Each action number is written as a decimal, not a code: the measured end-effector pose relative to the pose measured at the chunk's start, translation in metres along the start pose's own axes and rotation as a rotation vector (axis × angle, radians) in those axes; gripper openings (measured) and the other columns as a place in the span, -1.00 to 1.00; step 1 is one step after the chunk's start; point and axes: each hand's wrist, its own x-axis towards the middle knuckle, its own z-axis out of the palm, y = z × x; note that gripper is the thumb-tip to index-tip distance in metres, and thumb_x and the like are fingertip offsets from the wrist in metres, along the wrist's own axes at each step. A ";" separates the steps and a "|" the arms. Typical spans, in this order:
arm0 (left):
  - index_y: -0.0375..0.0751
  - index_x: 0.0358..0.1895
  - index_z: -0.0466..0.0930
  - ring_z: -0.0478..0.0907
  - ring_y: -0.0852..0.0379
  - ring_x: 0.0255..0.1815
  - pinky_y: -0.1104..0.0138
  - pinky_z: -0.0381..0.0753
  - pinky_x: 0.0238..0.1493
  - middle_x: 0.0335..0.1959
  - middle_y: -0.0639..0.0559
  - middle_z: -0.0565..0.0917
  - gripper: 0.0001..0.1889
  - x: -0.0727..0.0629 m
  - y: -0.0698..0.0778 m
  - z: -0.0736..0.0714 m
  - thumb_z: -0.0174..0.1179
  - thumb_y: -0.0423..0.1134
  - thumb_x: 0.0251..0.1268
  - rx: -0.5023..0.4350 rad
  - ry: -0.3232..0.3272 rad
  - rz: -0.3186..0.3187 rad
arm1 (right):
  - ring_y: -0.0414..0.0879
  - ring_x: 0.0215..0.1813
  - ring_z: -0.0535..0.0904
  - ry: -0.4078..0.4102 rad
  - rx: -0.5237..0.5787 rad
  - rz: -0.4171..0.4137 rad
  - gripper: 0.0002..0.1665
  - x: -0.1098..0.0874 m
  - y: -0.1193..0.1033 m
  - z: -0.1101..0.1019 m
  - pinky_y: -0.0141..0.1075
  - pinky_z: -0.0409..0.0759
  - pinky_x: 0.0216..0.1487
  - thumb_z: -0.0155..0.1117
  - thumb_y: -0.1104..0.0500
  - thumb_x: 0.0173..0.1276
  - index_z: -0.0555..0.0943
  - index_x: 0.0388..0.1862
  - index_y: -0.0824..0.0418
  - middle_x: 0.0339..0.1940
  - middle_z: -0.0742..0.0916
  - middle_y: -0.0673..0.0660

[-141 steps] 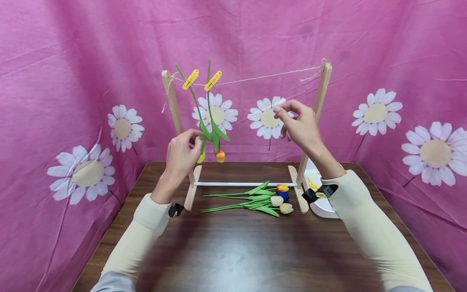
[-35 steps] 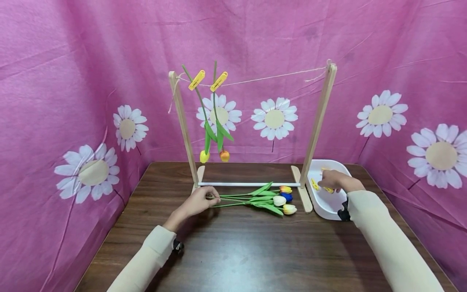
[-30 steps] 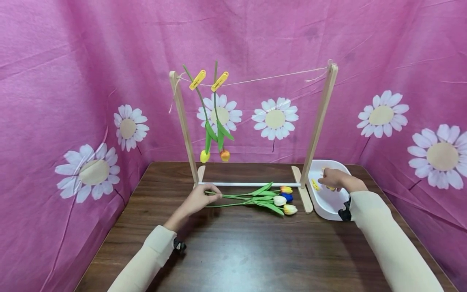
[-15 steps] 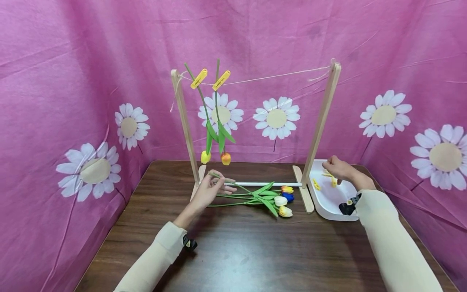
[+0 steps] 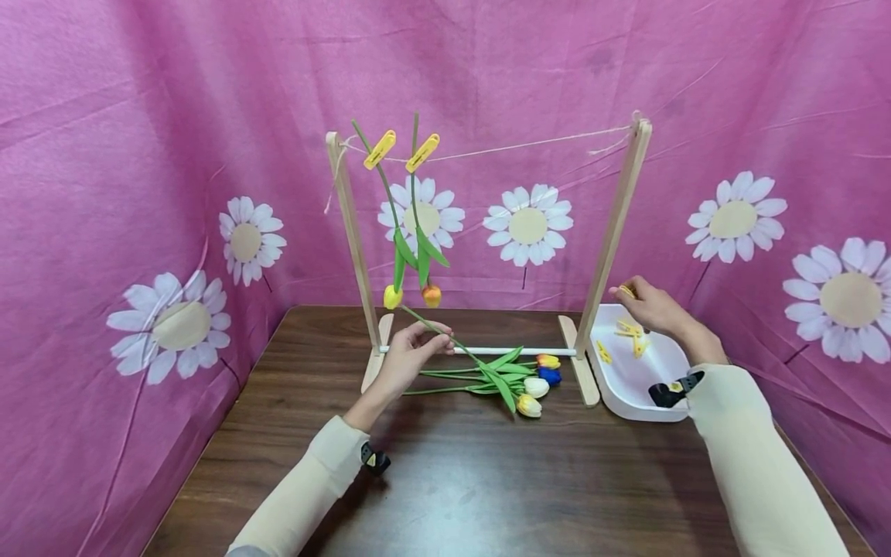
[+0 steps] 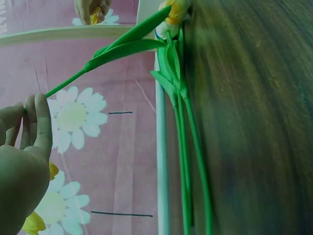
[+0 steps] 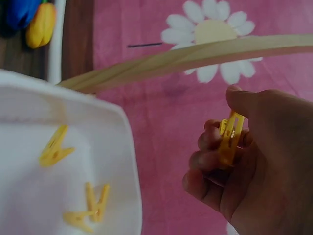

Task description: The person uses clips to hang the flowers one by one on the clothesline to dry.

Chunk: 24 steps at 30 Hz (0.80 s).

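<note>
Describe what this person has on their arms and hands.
Both sleeves are long and cream, with broad cuffs; grey fabric shows below the left one. Each wrist carries a small black device with a yellowish mark. The left hand and right hand wear no gloves.

A yellow-and-white tulip (image 5: pixel 496 381) with long green leaves slants in the left hand (image 5: pixel 405 354), which pinches its thin stem; the bare end points up and left, the bloom down and right. The right hand (image 5: pixel 657 309) pinches a yellow clothespin (image 7: pixel 231 142), raised near the white tray's (image 5: pixel 633 381) far edge.
</note>
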 end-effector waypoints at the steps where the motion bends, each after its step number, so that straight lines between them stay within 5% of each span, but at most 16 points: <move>1: -0.60 0.15 0.55 0.80 0.16 -0.09 -0.01 0.80 0.13 0.08 -0.48 0.70 -0.73 0.001 0.001 0.000 0.17 -0.42 0.60 0.010 -0.010 0.018 | -0.06 -0.50 0.52 0.015 0.002 -0.014 -0.40 -0.001 -0.003 -0.002 -0.24 0.56 -0.50 -0.14 -0.12 0.79 0.33 0.23 0.45 -0.30 0.58 0.18; 7: -0.49 0.11 0.52 0.84 0.04 -0.05 -0.12 0.78 0.12 0.10 -0.53 0.71 -0.80 0.005 0.009 0.004 0.11 -0.39 0.66 0.043 -0.072 0.119 | -0.17 -0.43 0.62 0.098 0.004 -0.082 -0.49 -0.008 -0.022 -0.012 -0.32 0.64 -0.44 -0.03 -0.07 0.77 0.44 0.17 0.41 -0.25 0.73 0.23; 15: -0.50 0.10 0.66 0.83 0.07 -0.09 0.00 0.79 0.16 -0.02 -0.27 0.81 -0.78 0.010 0.030 0.011 0.27 -0.43 0.52 0.044 -0.025 0.059 | -0.06 -0.22 0.56 0.272 -0.060 -0.134 -0.52 -0.019 -0.044 -0.024 -0.37 0.49 -0.27 0.15 -0.08 0.69 0.57 0.12 0.36 -0.17 0.72 0.32; 24: -0.52 0.07 0.66 0.79 0.17 -0.17 -0.04 0.80 0.12 0.01 -0.45 0.76 -0.79 0.019 0.043 0.012 0.26 -0.42 0.54 0.110 0.009 0.123 | -0.14 -0.20 0.43 0.453 -0.018 -0.189 -0.49 -0.032 -0.062 -0.031 -0.46 0.33 -0.28 0.25 -0.13 0.63 0.63 0.05 0.35 -0.14 0.61 0.25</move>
